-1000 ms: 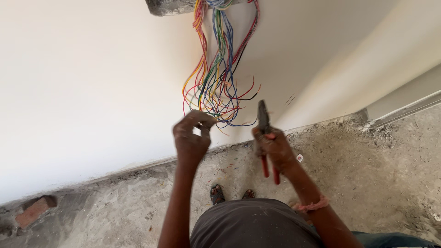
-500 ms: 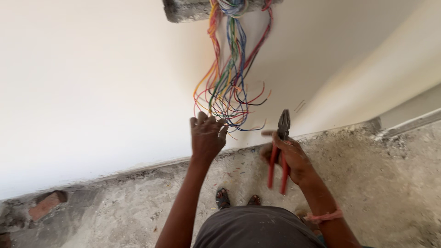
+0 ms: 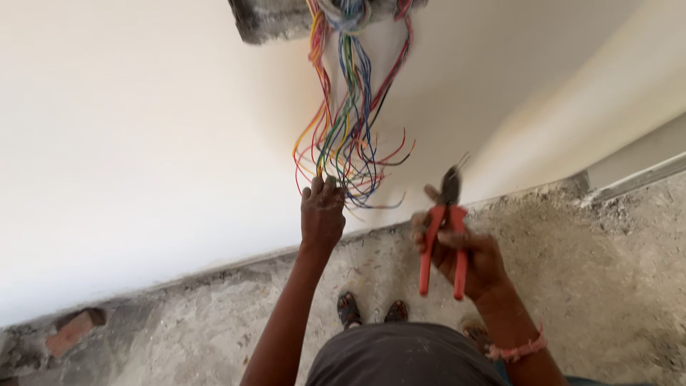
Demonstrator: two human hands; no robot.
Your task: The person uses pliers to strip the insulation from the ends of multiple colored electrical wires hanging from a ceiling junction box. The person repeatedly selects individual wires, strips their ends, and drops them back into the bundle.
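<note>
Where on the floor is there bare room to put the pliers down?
Bare floor lies right of the right hand holding the pliers. More lies between the brick and the left arm. By the feet it is tight. The left hand is at the wires.

One head-worn camera looks steeply down, close along the wall point(image 3: 143, 143) to the floor point(image 3: 607, 271).

No packages or labels are showing anywhere in this view. No signs or screens are appearing on the wall or floor either.
</note>
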